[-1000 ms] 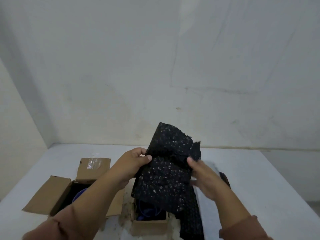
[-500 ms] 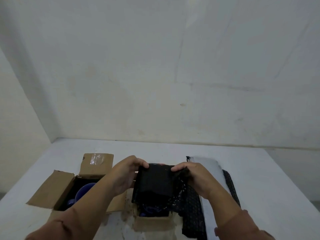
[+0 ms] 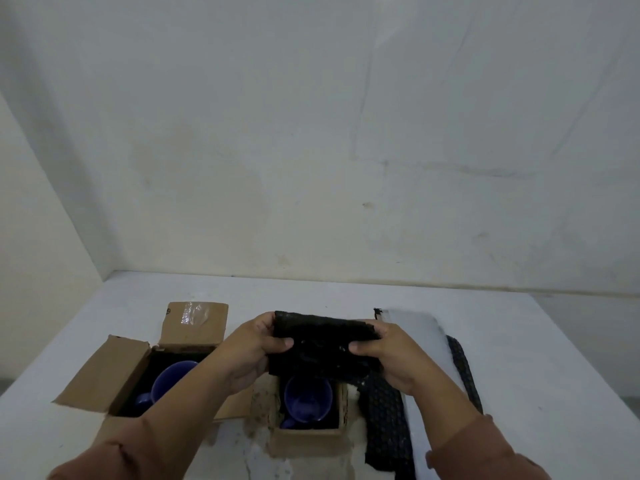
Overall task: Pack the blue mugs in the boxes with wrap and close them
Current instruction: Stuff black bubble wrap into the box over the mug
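A folded black bubble wrap piece (image 3: 320,344) is held flat between my left hand (image 3: 254,348) and my right hand (image 3: 388,355), just above the far side of a small open cardboard box (image 3: 308,434). Inside that box a blue mug (image 3: 307,398) stands upright, its mouth showing. To the left an open cardboard box (image 3: 104,379) with its flaps spread holds a second blue mug (image 3: 169,379) on dark lining; my left forearm covers part of it.
More black bubble wrap (image 3: 388,424) lies on the white table (image 3: 519,358) right of the small box, partly over a pale sheet (image 3: 415,323). The wall stands close behind and a corner closes the left side.
The wrap was held up and unfolded in front of me; both hands have since folded it and lowered it to just above the small box.
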`<state>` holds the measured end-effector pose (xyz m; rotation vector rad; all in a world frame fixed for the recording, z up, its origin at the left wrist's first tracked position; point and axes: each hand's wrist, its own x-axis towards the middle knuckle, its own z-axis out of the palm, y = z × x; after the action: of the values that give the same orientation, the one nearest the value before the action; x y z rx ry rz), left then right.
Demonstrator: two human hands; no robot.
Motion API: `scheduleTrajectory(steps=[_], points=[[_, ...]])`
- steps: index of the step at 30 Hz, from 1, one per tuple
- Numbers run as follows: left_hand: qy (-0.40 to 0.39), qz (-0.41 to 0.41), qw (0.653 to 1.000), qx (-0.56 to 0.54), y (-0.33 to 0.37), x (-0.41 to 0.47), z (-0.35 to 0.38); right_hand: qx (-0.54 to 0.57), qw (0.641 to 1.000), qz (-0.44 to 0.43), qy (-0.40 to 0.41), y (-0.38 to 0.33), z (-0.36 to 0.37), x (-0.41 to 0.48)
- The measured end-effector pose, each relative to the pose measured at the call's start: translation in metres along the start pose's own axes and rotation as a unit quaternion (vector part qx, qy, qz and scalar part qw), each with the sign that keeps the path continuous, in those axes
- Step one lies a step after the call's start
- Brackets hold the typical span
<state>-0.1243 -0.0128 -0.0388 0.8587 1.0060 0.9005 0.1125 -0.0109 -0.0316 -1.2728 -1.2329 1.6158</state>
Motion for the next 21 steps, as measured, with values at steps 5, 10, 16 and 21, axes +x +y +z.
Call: scheduleTrajectory(steps=[5, 10, 16, 21], points=[[-0.019, -0.008, 0.999, 0.051, 0.008, -0.004, -0.01, -0.082, 0.996, -0.005, 0.019, -0.007, 0.003, 0.007], [-0.014, -0.017, 0.982, 0.185, 0.012, -0.004, -0.011, -0.087, 0.996, 0.03, -0.012, -0.014, 0.003, 0.015], [-0.028, 0.058, 0.74, 0.669, -0.01, 0.012, -0.001, -0.461, 0.884, -0.071, -0.002, 0.005, 0.016, 0.025], [0.025, 0.119, 0.658, 0.743, -0.047, 0.026, -0.012, -0.543, 0.832, -0.106, 0.03, 0.039, 0.03, 0.032]])
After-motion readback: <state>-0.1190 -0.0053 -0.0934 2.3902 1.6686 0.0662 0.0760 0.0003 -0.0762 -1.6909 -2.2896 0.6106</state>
